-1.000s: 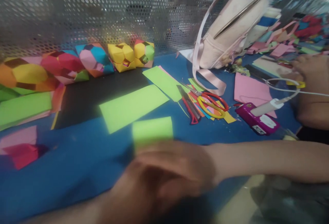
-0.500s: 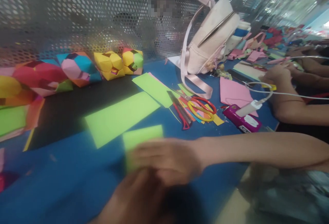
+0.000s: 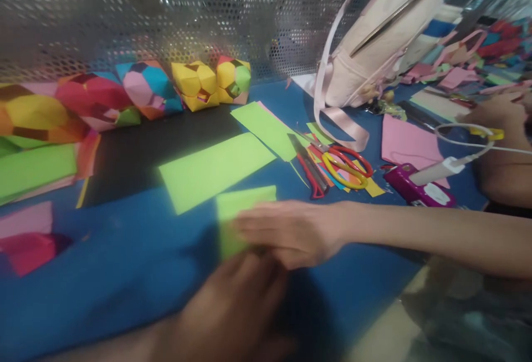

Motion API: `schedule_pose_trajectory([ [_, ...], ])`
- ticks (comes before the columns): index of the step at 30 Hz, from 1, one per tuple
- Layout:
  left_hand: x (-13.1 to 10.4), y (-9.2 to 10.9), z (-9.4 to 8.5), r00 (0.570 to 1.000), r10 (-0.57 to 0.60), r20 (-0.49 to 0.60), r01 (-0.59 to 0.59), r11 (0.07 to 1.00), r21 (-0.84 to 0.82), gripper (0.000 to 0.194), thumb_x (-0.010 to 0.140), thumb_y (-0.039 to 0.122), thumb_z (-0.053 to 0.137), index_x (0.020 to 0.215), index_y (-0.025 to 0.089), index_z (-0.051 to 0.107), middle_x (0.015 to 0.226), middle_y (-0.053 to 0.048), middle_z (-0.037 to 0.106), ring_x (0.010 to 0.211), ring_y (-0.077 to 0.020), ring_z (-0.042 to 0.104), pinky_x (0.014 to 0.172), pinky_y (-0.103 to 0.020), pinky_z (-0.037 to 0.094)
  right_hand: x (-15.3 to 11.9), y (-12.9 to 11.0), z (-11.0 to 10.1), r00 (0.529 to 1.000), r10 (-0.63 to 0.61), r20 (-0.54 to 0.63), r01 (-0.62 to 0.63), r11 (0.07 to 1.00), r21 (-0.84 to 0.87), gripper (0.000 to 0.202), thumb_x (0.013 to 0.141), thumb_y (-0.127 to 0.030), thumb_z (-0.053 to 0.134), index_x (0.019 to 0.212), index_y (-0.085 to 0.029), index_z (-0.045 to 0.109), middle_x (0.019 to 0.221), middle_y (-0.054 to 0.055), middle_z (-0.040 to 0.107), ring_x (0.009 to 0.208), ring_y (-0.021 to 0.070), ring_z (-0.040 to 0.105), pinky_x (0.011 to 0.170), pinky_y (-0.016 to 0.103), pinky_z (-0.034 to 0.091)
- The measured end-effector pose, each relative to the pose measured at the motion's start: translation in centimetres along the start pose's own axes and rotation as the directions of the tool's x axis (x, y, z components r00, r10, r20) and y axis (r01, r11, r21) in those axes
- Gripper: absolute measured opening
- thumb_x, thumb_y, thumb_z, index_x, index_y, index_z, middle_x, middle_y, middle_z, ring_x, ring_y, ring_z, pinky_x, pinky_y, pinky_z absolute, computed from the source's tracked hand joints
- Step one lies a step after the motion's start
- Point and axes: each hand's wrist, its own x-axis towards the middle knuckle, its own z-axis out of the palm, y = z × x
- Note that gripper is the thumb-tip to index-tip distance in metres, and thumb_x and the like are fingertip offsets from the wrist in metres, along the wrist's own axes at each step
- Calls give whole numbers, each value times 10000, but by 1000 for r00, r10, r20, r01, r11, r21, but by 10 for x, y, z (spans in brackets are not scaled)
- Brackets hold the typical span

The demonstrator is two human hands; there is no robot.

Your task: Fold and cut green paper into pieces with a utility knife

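A bright green piece of paper (image 3: 228,223) lies on the blue table under my hands. My right hand (image 3: 291,234) rests flat on it, fingers stretched out side by side and pointing left. My left hand (image 3: 241,295), a little blurred, comes from the lower left with bent fingers closed at the paper's near edge. The two hands touch, and the left fingertips are partly hidden at the right hand. Just beyond are a longer green strip (image 3: 216,171) and another green strip (image 3: 266,129) with a pink edge under it.
Scissors with red and yellow handles (image 3: 347,168) and a red cutter knife (image 3: 310,168) lie on paper scraps. A purple device (image 3: 415,185) with a white plug stands right. Folded paper balls (image 3: 97,96) line the perforated metal panel (image 3: 166,13), beside a pale backpack (image 3: 374,35). Another person's arm (image 3: 499,151) is at right.
The view has swung left and slightly down, so things appear farther right and more pink and red paper shows at left. Both hands stay at the green paper.
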Motion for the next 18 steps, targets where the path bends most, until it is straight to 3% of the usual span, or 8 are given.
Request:
schedule_pose_trajectory([
  [8, -2, 0, 2, 1000, 6, -22, -6, 1000, 22, 678, 835, 619, 574, 1316, 144, 529, 1155, -104, 658, 1059, -260, 540, 942, -366, 401, 35, 7, 0, 997, 72, 14, -70, 994, -85, 579, 980, -340, 378, 1447, 2, 376, 1560, 175, 289, 1478, 228, 164, 1228, 376, 157],
  [12, 0, 1, 0, 1000, -5, -6, 5, 1000, 3, 680, 834, 614, 582, 1329, 152, 520, 1208, -94, 646, 1059, -244, 552, 935, -348, 410, 21, 2, -5, 995, 97, 7, -96, 993, -71, 599, 972, -347, 396, 1445, 20, 363, 1554, 201, 289, 1478, 236, 162, 1221, 395, 182],
  [18, -2, 0, 3, 999, 18, 28, -19, 1000, 16, 636, 884, 604, 517, 1328, 149, 527, 1268, -97, 628, 1097, -241, 548, 954, -351, 406, 1, -20, -13, 934, 357, 16, -354, 929, -111, 572, 924, -310, 467, 1394, 14, 425, 1522, 236, 346, 1455, 285, 246, 1195, 465, 243],
])
